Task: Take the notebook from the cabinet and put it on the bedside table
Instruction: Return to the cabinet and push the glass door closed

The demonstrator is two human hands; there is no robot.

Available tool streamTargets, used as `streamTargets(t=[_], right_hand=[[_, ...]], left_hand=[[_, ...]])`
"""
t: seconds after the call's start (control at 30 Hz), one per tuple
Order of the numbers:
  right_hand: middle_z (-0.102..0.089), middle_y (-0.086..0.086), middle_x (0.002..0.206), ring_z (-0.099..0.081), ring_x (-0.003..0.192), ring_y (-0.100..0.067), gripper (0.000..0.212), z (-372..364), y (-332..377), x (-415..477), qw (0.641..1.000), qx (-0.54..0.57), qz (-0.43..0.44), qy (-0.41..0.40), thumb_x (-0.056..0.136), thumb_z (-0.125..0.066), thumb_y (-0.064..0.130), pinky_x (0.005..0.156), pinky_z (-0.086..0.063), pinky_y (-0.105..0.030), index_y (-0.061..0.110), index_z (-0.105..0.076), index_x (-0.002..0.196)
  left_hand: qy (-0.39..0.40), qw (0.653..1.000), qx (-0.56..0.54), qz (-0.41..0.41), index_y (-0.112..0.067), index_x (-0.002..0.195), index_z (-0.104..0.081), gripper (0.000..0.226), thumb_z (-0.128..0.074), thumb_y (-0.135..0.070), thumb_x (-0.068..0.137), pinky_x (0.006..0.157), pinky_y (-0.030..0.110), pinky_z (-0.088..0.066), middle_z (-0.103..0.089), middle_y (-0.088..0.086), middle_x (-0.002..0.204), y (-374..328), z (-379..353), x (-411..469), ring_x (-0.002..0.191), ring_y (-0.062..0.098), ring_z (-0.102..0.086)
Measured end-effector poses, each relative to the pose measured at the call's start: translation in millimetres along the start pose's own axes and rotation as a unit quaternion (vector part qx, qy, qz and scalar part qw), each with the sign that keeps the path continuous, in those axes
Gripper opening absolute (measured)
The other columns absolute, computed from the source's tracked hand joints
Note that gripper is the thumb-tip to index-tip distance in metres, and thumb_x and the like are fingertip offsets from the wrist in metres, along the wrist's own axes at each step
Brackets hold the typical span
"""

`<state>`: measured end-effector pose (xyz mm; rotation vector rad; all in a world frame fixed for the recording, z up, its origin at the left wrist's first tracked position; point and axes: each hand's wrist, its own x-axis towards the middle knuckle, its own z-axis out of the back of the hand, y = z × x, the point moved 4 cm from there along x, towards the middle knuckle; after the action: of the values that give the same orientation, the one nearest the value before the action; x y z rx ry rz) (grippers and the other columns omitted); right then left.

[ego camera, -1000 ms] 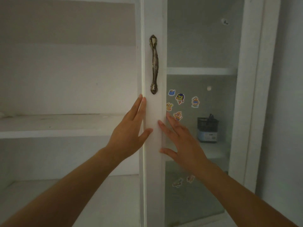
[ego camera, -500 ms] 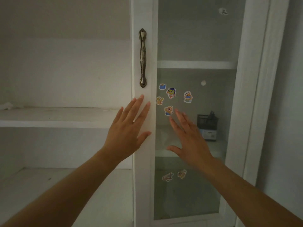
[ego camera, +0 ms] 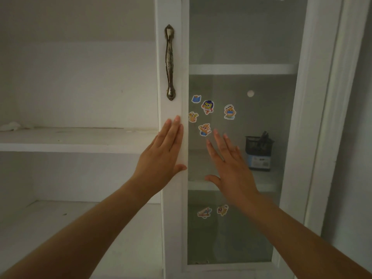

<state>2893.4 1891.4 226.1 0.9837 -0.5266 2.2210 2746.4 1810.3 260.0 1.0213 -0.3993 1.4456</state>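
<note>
A white cabinet fills the view. Its right door [ego camera: 173, 188] has a glass pane and a bronze handle [ego camera: 170, 62] on the left stile. My left hand [ego camera: 161, 156] lies flat on that stile below the handle, fingers straight and together. My right hand [ego camera: 229, 166] is spread flat against the glass pane [ego camera: 241, 234]. Neither hand holds anything. The left side of the cabinet stands open, showing white shelves [ego camera: 70, 139]. No notebook is visible.
Cartoon stickers [ego camera: 207, 107] are stuck on the glass. Behind the glass a black mesh pen holder [ego camera: 258, 151] stands on a shelf. A crumpled white scrap [ego camera: 11, 125] lies at the left end of the open shelf. The cabinet frame [ego camera: 326, 117] runs down the right.
The door has swung further shut, its stile shifting left in the view. My right hand slid from the stile's edge onto the glass. My left hand stays flat on the stile.
</note>
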Motion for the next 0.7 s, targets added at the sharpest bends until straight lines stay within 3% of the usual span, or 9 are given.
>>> streamTargets(t=[0.2, 0.53, 0.7], right_hand=[[-0.001, -0.005, 0.156, 0.0, 0.141, -0.027, 0.111, -2.7, 0.4, -0.8, 1.0, -0.026, 0.008, 0.005, 0.061, -0.078, 0.044, 0.107, -0.014, -0.047, 0.017, -0.011, 0.145], [-0.008, -0.006, 0.155, -0.008, 0.141, -0.027, 0.113, -3.9, 1.0, 0.5, 0.999, -0.03, -0.006, -0.013, 0.055, -0.082, 0.043, 0.105, -0.018, -0.048, 0.016, -0.017, 0.144], [-0.003, -0.004, 0.156, -0.002, 0.141, -0.025, 0.114, -4.3, 1.5, 1.9, 1.0, -0.024, -0.009, -0.01, 0.058, -0.081, 0.04, 0.107, -0.016, -0.047, 0.018, -0.012, 0.145]], left_hand=[[0.012, 0.999, -0.018, -0.024, -0.004, 0.144, -0.006, 0.122, -0.07, -0.061, 0.058, 0.096, 0.036, -0.029, -0.002, 0.012, 0.154, 5.3, -6.3, -4.8, 0.142, 0.03, -0.007], [0.004, 0.999, -0.039, -0.023, -0.002, 0.143, -0.01, 0.123, -0.072, -0.06, 0.054, 0.092, 0.042, -0.041, -0.006, 0.012, 0.153, 6.7, -8.1, -3.8, 0.14, 0.031, -0.01], [0.024, 0.999, -0.031, -0.009, -0.003, 0.145, -0.005, 0.122, -0.072, -0.058, 0.059, 0.097, 0.042, -0.041, 0.007, 0.009, 0.153, 3.4, -5.7, -2.2, 0.139, 0.026, 0.005]])
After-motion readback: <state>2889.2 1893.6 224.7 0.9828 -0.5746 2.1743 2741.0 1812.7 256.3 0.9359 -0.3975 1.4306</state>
